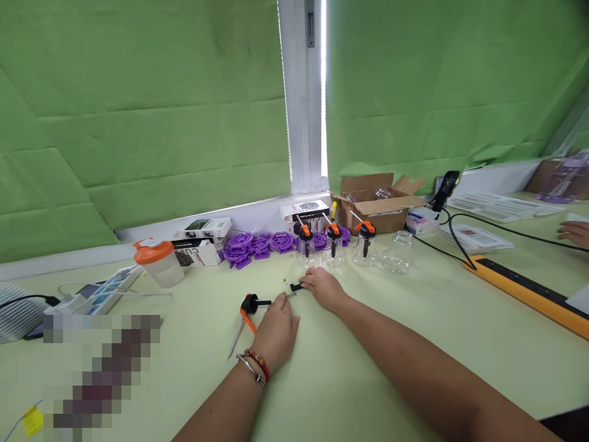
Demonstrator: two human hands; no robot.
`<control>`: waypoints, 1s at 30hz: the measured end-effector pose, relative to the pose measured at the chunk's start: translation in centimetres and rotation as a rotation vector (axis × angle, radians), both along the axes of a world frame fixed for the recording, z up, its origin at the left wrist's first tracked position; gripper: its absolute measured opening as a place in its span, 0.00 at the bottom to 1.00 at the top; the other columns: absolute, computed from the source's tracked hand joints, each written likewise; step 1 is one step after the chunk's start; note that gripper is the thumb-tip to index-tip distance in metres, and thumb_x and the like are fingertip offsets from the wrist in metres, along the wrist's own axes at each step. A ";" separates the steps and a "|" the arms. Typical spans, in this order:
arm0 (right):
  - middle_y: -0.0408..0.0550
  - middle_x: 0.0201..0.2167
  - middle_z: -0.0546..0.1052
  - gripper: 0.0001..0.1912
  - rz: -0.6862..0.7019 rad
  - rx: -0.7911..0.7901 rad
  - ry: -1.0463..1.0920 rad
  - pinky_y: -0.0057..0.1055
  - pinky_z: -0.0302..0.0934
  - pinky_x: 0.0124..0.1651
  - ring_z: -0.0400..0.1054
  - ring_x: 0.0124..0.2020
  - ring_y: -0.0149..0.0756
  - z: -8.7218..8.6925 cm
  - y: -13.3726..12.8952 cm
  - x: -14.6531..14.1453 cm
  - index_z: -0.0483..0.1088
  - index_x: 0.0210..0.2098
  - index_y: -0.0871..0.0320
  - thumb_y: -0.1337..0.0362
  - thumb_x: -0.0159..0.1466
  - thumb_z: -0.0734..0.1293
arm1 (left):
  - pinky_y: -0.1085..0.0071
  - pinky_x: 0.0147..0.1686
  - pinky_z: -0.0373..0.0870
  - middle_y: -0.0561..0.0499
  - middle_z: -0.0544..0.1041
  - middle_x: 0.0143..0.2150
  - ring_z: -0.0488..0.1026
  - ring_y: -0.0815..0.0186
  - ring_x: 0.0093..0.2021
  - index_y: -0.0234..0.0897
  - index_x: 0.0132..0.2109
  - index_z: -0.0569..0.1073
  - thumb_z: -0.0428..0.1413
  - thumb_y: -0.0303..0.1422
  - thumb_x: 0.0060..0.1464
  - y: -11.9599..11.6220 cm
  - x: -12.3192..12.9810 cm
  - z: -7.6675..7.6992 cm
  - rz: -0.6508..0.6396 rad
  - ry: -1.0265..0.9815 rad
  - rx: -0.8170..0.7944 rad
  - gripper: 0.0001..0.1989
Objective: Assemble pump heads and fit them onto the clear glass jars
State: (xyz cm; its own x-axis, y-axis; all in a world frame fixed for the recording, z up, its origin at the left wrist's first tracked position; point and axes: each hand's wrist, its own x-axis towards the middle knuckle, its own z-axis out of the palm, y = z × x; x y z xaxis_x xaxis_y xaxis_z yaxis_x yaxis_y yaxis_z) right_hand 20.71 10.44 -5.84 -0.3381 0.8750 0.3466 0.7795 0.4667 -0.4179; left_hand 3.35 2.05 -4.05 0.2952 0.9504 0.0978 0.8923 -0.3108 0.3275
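My left hand (276,331) rests on the pale table, thumb apart from the fingers. Its fingertips are beside a small metal spring (291,295) and the black stem of a lid assembly (250,304). That assembly has an orange lever and a metal rod and lies on its side left of the hand. With finger and thumb my right hand (324,288) pinches one end of a small black plastic part (296,286) just beyond the spring. Three glass jars (334,255) with black and orange tops stand behind my hands, next to a lidless clear jar (398,255).
Purple plastic parts (248,245) and printed boxes (202,250) line the window side. An open cardboard box (381,205) stands behind the jars. An orange-lidded shaker (161,264) and a power strip (117,288) are left, an orange power strip (529,294) right. Another person's hand (574,233) shows far right.
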 end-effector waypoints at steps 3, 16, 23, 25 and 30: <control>0.49 0.39 0.72 0.14 0.072 0.097 0.001 0.32 0.56 0.46 0.62 0.42 0.38 0.4 -0.9 -0.2 0.73 0.47 0.54 0.63 0.64 0.62 | 0.62 0.59 0.59 0.38 0.57 0.64 0.57 0.56 0.63 0.29 0.55 0.66 0.44 0.33 0.57 -0.1 0.1 0.2 0.001 0.023 -0.016 0.21; 0.47 0.37 0.75 0.09 0.075 -0.002 -0.079 0.30 0.57 0.44 0.66 0.41 0.36 0.7 -1.8 -1.3 0.76 0.37 0.56 0.66 0.63 0.62 | 0.61 0.61 0.56 0.37 0.50 0.67 0.55 0.55 0.64 0.28 0.55 0.65 0.43 0.34 0.57 -1.0 -0.6 0.9 -0.045 0.033 -0.095 0.21; 0.47 0.39 0.75 0.10 -0.118 -0.015 -0.119 0.27 0.56 0.41 0.67 0.40 0.33 1.9 0.0 0.3 0.73 0.37 0.57 0.65 0.64 0.60 | 0.59 0.61 0.56 0.36 0.50 0.67 0.55 0.53 0.64 0.27 0.52 0.67 0.43 0.34 0.57 -1.9 -0.9 1.9 -0.094 0.064 -0.161 0.20; 0.47 0.39 0.75 0.10 -0.153 -0.043 -0.206 0.27 0.55 0.39 0.67 0.40 0.34 1.9 0.9 0.4 0.73 0.37 0.57 0.65 0.64 0.60 | 0.60 0.61 0.55 0.37 0.51 0.67 0.54 0.54 0.64 0.28 0.53 0.67 0.43 0.34 0.57 -1.9 -0.9 2.0 -0.103 0.068 -0.160 0.21; 0.49 0.34 0.77 0.09 -0.140 -0.064 -0.325 0.28 0.52 0.34 0.68 0.37 0.37 1.9 2.5 -0.1 0.73 0.35 0.57 0.68 0.62 0.61 | 0.61 0.61 0.55 0.38 0.51 0.67 0.53 0.54 0.65 0.28 0.54 0.67 0.44 0.35 0.57 -1.9 -1.1 2.3 -0.104 0.066 -0.188 0.21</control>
